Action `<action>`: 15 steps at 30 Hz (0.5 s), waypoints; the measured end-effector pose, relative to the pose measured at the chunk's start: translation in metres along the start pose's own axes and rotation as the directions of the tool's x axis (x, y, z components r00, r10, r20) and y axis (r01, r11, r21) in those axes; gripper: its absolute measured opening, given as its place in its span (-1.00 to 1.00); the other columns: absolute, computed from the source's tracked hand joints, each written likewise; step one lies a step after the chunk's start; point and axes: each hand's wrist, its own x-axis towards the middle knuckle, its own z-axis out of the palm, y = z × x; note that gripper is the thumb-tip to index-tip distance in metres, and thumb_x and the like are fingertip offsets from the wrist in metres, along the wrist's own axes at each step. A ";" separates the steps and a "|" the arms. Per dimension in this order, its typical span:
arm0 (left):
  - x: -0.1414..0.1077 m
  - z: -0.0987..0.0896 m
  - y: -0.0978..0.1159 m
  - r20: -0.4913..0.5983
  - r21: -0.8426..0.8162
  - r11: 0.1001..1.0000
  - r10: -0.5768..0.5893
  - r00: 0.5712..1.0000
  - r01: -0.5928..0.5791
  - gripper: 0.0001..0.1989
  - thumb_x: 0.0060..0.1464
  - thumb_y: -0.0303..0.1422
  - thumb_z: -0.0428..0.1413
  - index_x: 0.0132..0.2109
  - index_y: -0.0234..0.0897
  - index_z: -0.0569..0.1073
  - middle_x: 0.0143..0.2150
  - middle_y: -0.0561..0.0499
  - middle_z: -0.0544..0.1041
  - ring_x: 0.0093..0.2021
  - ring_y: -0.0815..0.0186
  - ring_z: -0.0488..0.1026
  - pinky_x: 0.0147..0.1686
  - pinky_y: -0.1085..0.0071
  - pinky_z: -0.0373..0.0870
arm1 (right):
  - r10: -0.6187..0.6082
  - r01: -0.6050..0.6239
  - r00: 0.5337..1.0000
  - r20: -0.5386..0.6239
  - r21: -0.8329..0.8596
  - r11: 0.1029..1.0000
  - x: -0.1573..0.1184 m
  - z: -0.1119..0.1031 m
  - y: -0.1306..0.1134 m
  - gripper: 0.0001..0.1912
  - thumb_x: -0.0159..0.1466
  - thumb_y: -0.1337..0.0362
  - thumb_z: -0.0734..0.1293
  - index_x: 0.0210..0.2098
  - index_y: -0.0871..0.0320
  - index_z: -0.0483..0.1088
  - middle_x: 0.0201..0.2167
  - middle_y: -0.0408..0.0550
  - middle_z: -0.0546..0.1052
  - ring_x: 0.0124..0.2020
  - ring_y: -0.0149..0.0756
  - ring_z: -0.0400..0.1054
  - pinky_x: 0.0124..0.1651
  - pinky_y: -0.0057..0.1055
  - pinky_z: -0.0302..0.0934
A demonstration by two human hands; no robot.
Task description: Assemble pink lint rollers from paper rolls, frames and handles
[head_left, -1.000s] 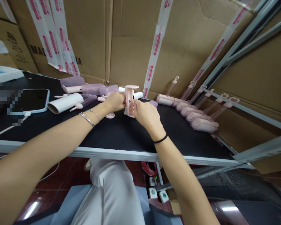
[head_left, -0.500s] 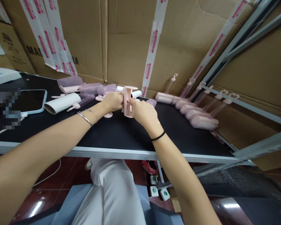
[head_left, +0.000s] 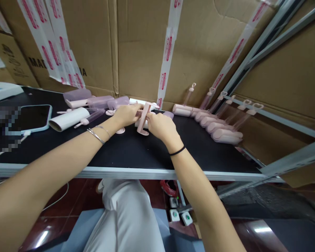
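Note:
Between my two hands is a pale pink plastic frame, a long bar with a rounded flange at each end, tilted above the black table. My left hand pinches it from the left side. From the right, my right hand grips it with curled fingers; the fingertips are partly hidden. A white tube and a small clear-lilac tube with a pink loop end lie to the left of my hands. Small round pink caps rest near my left wrist.
Lilac translucent sleeves lie along the back. Several pink cylinders with clear tubes and heart-shaped loops stand in a row at right. A phone with a cable lies left. Cardboard walls the back; a metal frame bounds the right.
The pink frame has gone from nearly upright to leaning, its top end tipped to the right. Both hands keep hold of it. The camera view has shifted slightly.

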 end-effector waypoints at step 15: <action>0.003 -0.013 0.005 -0.231 -0.263 0.943 0.142 0.962 -0.203 -0.57 0.22 -0.27 -0.11 0.15 -0.40 0.30 0.12 -0.23 0.40 0.16 0.11 0.30 0.16 0.16 0.21 | 0.163 -0.094 0.959 0.232 -0.280 0.955 0.048 -0.032 0.033 -0.87 0.15 0.34 0.35 -0.31 0.22 0.53 -0.30 0.12 0.59 -0.16 -0.05 0.48 -0.12 -0.16 0.32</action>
